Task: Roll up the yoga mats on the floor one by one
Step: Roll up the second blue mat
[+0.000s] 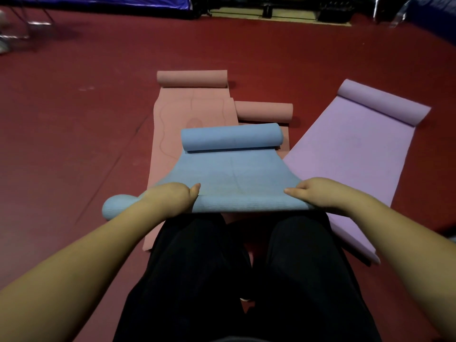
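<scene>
A blue yoga mat (234, 174) lies in front of my knees, its far end curled into a roll and its near end rolled into a tube. My left hand (172, 196) grips the tube's left part, thumb on top. My right hand (318, 193) grips its right part the same way. Two pink mats lie under and behind the blue one: one (192, 104) at the left with a curled far end, another roll (264, 111) just behind the blue roll. A purple mat (352, 149) stretches out on the right, its far end curled.
The floor (74, 132) is dark red and open to the left and beyond the mats. Dark equipment and a blue tarp (98, 2) line the far edge. My legs in black trousers (246, 280) fill the bottom centre.
</scene>
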Available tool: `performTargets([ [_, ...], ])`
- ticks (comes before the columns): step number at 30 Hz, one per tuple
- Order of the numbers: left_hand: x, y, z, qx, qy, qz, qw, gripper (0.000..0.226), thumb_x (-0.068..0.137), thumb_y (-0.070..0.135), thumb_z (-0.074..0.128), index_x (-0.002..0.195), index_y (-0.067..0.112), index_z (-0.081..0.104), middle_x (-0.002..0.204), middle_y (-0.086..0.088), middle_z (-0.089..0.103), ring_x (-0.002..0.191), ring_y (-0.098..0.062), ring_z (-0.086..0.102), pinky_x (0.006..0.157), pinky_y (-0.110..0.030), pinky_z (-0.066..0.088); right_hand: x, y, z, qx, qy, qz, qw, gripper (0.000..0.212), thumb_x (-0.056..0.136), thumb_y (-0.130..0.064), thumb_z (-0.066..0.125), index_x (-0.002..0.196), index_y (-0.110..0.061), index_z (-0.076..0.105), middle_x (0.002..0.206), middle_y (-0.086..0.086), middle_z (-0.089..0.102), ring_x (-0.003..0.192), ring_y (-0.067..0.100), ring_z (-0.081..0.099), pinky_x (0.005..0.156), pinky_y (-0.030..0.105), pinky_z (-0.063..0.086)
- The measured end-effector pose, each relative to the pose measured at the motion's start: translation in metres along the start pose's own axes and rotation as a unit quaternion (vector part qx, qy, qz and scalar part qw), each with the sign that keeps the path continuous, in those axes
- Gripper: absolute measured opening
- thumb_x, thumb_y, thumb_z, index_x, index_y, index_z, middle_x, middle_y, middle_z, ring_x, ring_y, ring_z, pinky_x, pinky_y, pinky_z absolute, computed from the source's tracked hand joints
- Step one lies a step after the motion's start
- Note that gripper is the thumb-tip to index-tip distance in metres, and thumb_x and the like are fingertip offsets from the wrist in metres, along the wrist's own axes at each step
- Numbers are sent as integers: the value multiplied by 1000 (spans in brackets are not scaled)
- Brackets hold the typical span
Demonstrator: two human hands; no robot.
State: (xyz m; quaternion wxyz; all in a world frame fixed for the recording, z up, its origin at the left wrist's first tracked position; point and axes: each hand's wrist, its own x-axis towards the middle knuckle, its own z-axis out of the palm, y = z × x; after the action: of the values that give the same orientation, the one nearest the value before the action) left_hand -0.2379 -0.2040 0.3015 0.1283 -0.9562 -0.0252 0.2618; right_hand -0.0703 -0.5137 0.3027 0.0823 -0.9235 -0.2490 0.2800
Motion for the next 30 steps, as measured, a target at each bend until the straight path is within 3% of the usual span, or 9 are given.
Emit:
performTargets([
  [5, 7, 2, 10, -40, -57, -2, 998, 67, 103, 18, 35, 157, 14, -3, 134, -20, 48, 120, -36, 51, 95, -41, 42, 2, -1, 2, 30, -51, -1, 998, 54, 93, -66, 44, 80, -19, 65, 84, -3, 64, 82, 15, 58, 77, 30, 42],
  [10, -5, 9, 31, -31, 33, -46, 998, 56, 103, 35, 33, 155, 29, 12, 128, -10, 51, 113, -34, 49, 78, -39, 38, 1, -1, 13, -28, -50, -20, 998, 54, 96, -66, 35, 85, -22, 64, 89, -1, 65, 89, 18, 59, 83, 32, 42],
  [12, -17, 16, 45, 3, 94, -106, 990, 55, 98, 49, 17, 147, 31, 34, 109, -6, 51, 103, -31, 46, 74, -39, 31, 0, 3, 23, -39, -21, -30, 999, 53, 96, -65, 35, 79, -22, 60, 84, -1, 64, 87, 19, 59, 83, 33, 45],
  [14, -23, 25, 58, -77, 182, -156, 968, 72, 88, 55, 7, 109, 23, 67, 84, -3, 46, 85, -28, 42, 70, -39, 24, -4, 7, 35, -42, 20, -44, 998, 53, 95, -65, 36, 76, -19, 57, 79, 0, 63, 82, 20, 59, 79, 36, 48],
  [16, -26, 26, 69, -123, 279, -179, 935, 59, 91, 53, 25, 70, 14, 64, 70, -5, 47, 73, -29, 43, 68, -39, 27, -11, 8, 42, -34, 59, -56, 996, 52, 95, -63, 38, 73, -18, 55, 76, 0, 60, 78, 18, 57, 75, 36, 47],
  [17, -28, 24, 73, -121, 299, -185, 928, 54, 91, 51, 32, 64, 14, 60, 68, -6, 47, 70, -30, 44, 67, -40, 29, -14, 7, 42, -34, 70, -58, 995, 51, 95, -62, 39, 73, -19, 54, 77, -1, 59, 78, 18, 57, 74, 36, 47],
  [20, -33, 19, 84, -101, 314, -170, 929, 49, 93, 45, 36, 63, 13, 58, 69, -6, 47, 67, -30, 46, 65, -40, 32, -20, 6, 46, -77, 102, -50, 991, 44, 96, -61, 39, 73, -27, 55, 82, -5, 52, 91, 18, 53, 75, 34, 38],
  [25, -27, 21, 79, -164, 342, -177, 908, 49, 93, 39, 34, 58, 11, 53, 62, -7, 48, 59, -33, 51, 54, -36, 32, -26, 2, 59, -203, 300, -39, 931, 57, 89, -66, 34, 65, -27, 68, 75, -5, 51, 88, 25, 53, 74, 35, 25],
  [30, -27, 18, 72, -136, 314, -224, 912, 49, 91, 38, 39, 60, 10, 63, 67, -11, 51, 70, -33, 47, 66, -42, 33, -34, 0, 58, -161, 254, 14, 954, 49, 94, -61, 41, 79, -21, 66, 79, -4, 43, 94, 26, 58, 69, 33, 28],
])
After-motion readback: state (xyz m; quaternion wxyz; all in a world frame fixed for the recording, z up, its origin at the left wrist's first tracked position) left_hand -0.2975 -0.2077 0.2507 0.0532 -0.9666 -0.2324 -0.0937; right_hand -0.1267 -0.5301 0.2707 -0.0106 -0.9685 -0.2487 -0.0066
